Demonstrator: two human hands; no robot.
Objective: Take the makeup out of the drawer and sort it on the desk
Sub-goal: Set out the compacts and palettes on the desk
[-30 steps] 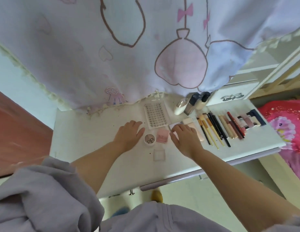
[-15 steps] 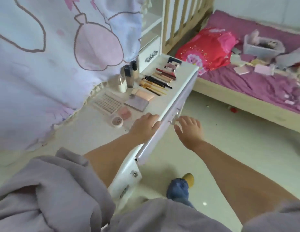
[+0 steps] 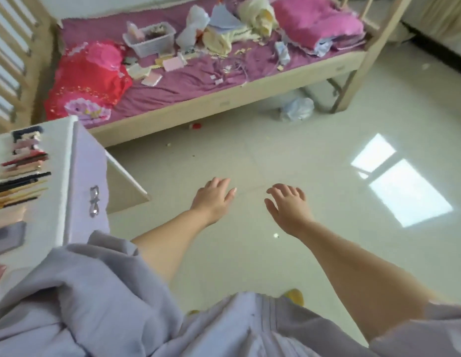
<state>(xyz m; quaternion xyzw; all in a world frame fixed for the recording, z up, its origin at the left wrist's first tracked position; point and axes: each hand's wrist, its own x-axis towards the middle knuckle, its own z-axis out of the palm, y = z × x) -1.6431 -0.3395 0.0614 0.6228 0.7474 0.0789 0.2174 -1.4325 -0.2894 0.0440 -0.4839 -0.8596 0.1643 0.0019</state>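
The white desk (image 3: 58, 161) lies at the left edge, its lilac drawer front (image 3: 91, 176) with a bow-shaped handle (image 3: 94, 201) closed. Rows of pencils, brushes and lipsticks (image 3: 21, 173) lie sorted on the desktop, and a grey palette (image 3: 8, 239) sits nearer to me. My left hand (image 3: 214, 198) and my right hand (image 3: 288, 206) hover over the bare floor to the right of the desk, fingers relaxed and spread, holding nothing and touching nothing.
A wooden bed (image 3: 224, 99) with a purple sheet stands ahead, strewn with a red pillow (image 3: 87, 78), a clear plastic bin (image 3: 150, 41), papers and clothes. A plastic bag (image 3: 297, 109) lies on the pale tiled floor (image 3: 275, 155) under the bed frame.
My view has swung right, away from the desk toward the bed and floor. Both hands have left the desk edge and drawer front and now hang over the floor.
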